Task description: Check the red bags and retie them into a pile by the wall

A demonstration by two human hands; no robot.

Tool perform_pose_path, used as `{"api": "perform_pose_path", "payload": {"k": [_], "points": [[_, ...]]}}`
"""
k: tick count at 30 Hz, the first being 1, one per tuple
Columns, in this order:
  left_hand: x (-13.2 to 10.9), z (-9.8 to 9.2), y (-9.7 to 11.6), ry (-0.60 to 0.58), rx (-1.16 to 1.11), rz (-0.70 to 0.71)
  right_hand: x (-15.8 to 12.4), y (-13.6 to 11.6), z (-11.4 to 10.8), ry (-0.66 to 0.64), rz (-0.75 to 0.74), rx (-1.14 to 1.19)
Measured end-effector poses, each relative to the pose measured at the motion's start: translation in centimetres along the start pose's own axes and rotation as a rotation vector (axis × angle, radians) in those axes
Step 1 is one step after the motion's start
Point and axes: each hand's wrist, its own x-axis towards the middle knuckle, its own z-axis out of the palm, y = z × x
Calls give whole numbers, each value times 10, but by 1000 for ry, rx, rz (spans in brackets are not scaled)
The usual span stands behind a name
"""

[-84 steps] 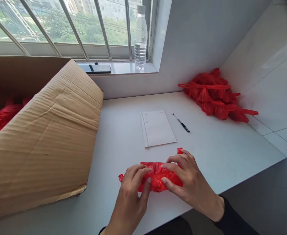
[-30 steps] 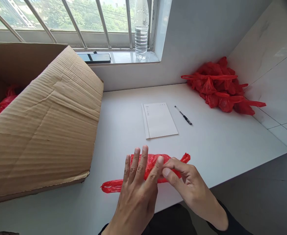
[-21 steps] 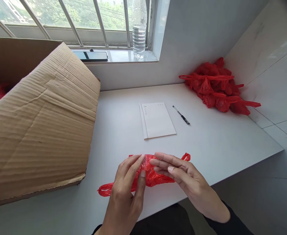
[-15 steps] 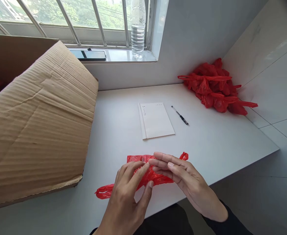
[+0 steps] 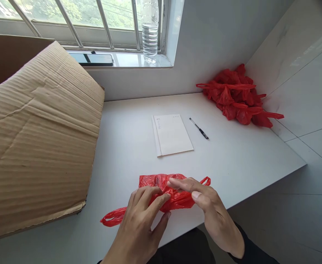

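Observation:
A crumpled red plastic bag [image 5: 161, 183] lies on the white table [image 5: 245, 161] close to its front edge, with one handle loop trailing left and another sticking out right. My left hand [image 5: 143, 220] pinches the bag's near side between thumb and fingers. My right hand [image 5: 204, 209] lies over the bag's right part with fingers curved onto the plastic.
A big cardboard box [image 5: 40, 135] with a raised flap fills the left. A white paper sheet [image 5: 171, 134] and a black pen [image 5: 199, 128] lie mid-table. A heap of red bags [image 5: 237, 97] sits in the far right corner. A water bottle [image 5: 150, 33] and phone [image 5: 92, 58] rest on the sill.
The bag was bunched short, then its left handle got drawn out to the left. My left hand went from flat on the bag to pinching it. The view shifted slightly right.

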Motion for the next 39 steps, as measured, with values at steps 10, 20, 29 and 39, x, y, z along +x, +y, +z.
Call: {"api": "perform_pose_path", "payload": {"k": [10, 20, 29, 39], "points": [[1, 0, -3, 144, -161, -51, -6, 11, 5, 44, -187, -314], [2, -10, -4, 217, -301, -79, 0, 23, 1, 93, -332, -628], [9, -22, -2, 314, -222, -213, 1, 18, -16, 155, -290, -580], [15, -12, 0, 286, -355, -333, 3, 27, -18, 241, -278, -607]]}}
